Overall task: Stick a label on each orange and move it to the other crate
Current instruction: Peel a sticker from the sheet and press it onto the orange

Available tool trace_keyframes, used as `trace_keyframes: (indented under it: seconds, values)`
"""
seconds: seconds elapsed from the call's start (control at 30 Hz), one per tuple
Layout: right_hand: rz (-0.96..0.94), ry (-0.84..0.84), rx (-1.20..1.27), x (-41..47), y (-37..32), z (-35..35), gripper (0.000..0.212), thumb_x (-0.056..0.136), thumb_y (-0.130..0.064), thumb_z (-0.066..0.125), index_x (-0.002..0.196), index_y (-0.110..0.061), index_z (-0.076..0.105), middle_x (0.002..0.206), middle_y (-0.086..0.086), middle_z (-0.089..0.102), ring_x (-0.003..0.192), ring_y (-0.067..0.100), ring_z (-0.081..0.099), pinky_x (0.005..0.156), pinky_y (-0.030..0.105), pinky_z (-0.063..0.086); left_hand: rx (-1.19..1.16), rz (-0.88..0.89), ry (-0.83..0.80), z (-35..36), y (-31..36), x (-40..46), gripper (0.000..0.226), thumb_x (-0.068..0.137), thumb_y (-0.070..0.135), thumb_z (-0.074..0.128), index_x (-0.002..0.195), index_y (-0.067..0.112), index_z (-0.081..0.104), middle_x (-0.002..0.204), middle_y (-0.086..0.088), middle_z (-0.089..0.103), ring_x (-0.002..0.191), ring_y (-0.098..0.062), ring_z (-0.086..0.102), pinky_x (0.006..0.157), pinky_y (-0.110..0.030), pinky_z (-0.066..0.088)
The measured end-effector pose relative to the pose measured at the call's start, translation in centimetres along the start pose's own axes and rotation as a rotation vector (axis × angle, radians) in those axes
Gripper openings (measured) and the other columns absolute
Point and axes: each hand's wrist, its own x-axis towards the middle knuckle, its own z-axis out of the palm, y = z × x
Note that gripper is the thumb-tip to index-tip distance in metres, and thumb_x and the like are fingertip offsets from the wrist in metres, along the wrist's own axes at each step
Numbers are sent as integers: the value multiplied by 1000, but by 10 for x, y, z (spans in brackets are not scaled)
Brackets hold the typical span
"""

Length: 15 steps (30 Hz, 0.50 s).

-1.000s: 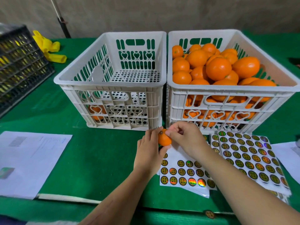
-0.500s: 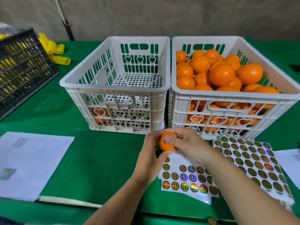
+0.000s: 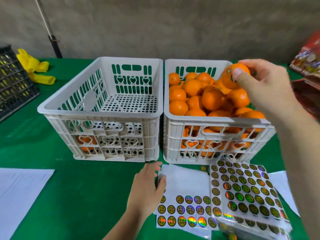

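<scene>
While the right hand point(image 3: 259, 87) is raised over the full crate point(image 3: 216, 122), its thumb and fingers grasp an orange point(image 3: 232, 78) above the heaped fruit; a dark mark under the thumb may be a label, though blur prevents certainty. Left hand point(image 3: 147, 189), fingers relaxed and holding nothing, rests at the edge of a sticker sheet point(image 3: 183, 210) on the green table point(image 3: 78, 196), just before the near-empty crate point(image 3: 103, 116). That crate stands beside the full one, their walls almost touching, with a few oranges visible through its lower slots. A second sticker sheet point(image 3: 245, 191) overlaps the first at right. White paper point(image 3: 19, 191) lies at left.
</scene>
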Motion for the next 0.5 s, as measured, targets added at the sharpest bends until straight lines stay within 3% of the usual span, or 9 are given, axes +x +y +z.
trace_keyframes:
  seconds: [0.1, 0.23, 0.33, 0.4, 0.5]
  values:
    - [182, -218, -333, 44, 33, 0, 43, 90, -53, 68, 126, -30, 67, 116, 0, 70, 110, 25, 65, 97, 48, 54, 61, 4, -9, 2, -2, 2, 39, 104, 48, 45, 143, 42, 47, 126, 26, 51, 112, -2, 51, 102, -29, 41]
    - [205, -500, -308, 56, 47, 14, 44, 93, -49, 69, 136, -38, 62, 129, -5, 61, 117, 16, 56, 102, 36, 43, 79, -1, -32, 4, -4, 3, 38, 104, 47, 45, 142, 42, 49, 124, 27, 50, 110, 0, 50, 100, -26, 38]
    - [186, -525, -368, 57, 49, 20, 49, 97, -56, 59, 143, -41, 54, 142, 0, 56, 128, 24, 52, 106, 41, 39, 65, -23, -50, 2, -1, 4, 41, 101, 54, 40, 141, 44, 49, 125, 29, 50, 112, 0, 51, 100, -26, 39]
    - [177, -501, -546, 50, 53, 24, 57, 99, -65, 45, 152, -45, 36, 158, 9, 41, 144, 38, 35, 114, 53, 29, 33, -36, -55, 0, 2, 3, 44, 98, 61, 35, 138, 48, 48, 126, 31, 49, 114, -2, 52, 101, -30, 43]
    - [96, -296, -504, 25, 44, 33, 74, 97, -73, 32, 159, -34, 21, 166, 7, 22, 151, 40, 16, 118, 61, 16, -117, -34, -20, -5, 4, 0, 41, 96, 63, 41, 133, 48, 50, 126, 32, 49, 120, -1, 51, 103, -35, 47]
